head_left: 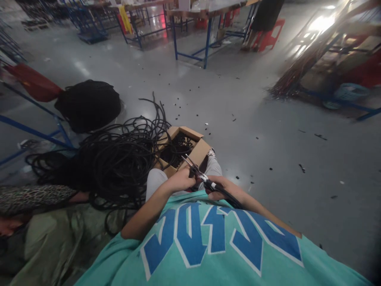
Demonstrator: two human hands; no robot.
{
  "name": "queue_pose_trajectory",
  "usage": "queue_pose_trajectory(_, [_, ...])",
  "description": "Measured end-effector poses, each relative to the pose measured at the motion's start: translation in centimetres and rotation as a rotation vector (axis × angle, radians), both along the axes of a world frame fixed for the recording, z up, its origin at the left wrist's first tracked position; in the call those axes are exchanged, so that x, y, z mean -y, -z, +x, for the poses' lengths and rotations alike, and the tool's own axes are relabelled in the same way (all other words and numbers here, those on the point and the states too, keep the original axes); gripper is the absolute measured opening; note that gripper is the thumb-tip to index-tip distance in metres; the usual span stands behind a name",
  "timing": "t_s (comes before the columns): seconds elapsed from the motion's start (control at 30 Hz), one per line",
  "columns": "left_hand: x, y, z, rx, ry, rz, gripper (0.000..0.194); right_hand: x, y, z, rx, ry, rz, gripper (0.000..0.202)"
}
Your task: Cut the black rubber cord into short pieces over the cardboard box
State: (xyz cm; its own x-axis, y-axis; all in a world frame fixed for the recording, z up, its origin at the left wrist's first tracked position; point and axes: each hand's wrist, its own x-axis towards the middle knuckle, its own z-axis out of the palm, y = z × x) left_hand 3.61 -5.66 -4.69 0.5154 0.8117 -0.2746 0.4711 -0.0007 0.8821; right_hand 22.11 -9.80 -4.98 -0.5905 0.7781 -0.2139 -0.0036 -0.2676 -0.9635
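My right hand [219,186] is closed around black cables [230,197] that run back under my forearm. White bands show on them near my fingers. Pale strands and thin, pointed silvery ends stick out at the front, over an open cardboard box [200,153]. At that front end, my left hand [182,180] is closed with its fingers curled; exactly what they pinch is hidden. Small black pieces [178,149] fill much of the box, which stands between my legs. Left of it lies a large tangle of black cable [119,159], some loops reaching over the box.
A co-worker's patterned sleeve [35,194] and hand [10,226] are at far left. A round black bundle [89,104] sits behind the tangle beside a blue metal frame [32,129]. Black scraps dot the grey floor [268,131]. Workbenches [205,12] stand ahead.
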Motion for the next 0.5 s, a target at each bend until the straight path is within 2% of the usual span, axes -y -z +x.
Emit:
queue_pose_trajectory(0.17, [-0.6, -0.7, -0.2, -0.026, 0.027, 0.071, 0.015, -0.1, -0.1, -0.2, 0.044, 0.055, -0.002, 0.044])
queue_pose_trajectory(0.27, [-1.1, -0.6, -0.6, -0.024, 0.028, 0.097, 0.016, 0.0, -0.7, -0.2, 0.127, 0.072, -0.052, 0.042])
queue_pose_trajectory(0.4, [-2.2, 0.3, -1.5, 0.1, -0.108, 0.071, 0.021, 0.1, -0.8, 0.1, 0.17, 0.114, -0.135, 0.046])
queue_pose_trajectory(0.5, [-3.6, 1.1, -2.1, 0.263, -0.231, -0.036, 0.025, 0.0, -0.3, 0.7, 0.124, 0.157, -0.14, 0.047])
